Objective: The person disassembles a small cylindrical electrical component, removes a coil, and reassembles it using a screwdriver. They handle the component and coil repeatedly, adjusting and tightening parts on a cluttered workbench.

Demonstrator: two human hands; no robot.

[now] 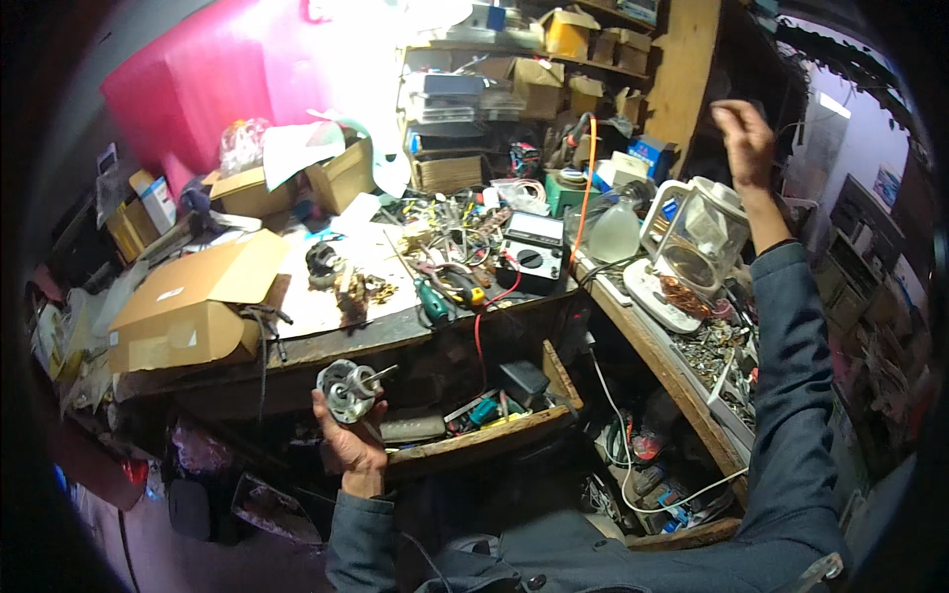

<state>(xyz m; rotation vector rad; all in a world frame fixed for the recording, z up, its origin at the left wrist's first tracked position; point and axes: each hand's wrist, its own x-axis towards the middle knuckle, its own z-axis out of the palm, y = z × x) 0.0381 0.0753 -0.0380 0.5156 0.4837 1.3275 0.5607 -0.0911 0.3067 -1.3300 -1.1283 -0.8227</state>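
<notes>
My left hand (354, 450) is closed around a round metal motor part (348, 393) with a thin shaft sticking out toward the right. It holds the part up in front of the bench edge, over the left end of an open drawer (484, 435). My right hand (748, 143) is raised at the upper right, its fingers bent and drawn together, in front of a dark shelf. What it holds, if anything, I cannot make out. Just below that hand stands a white appliance with a clear jar (707, 232), a coil of copper wire (684, 295) beside its base.
On the bench are a black multimeter (534, 255) with a red lead, a green-handled screwdriver (432, 301) and an open cardboard box (193, 296). An orange cable (592, 188) hangs near the right side bench, where small metal pieces (707, 361) lie. Boxes fill the back shelves.
</notes>
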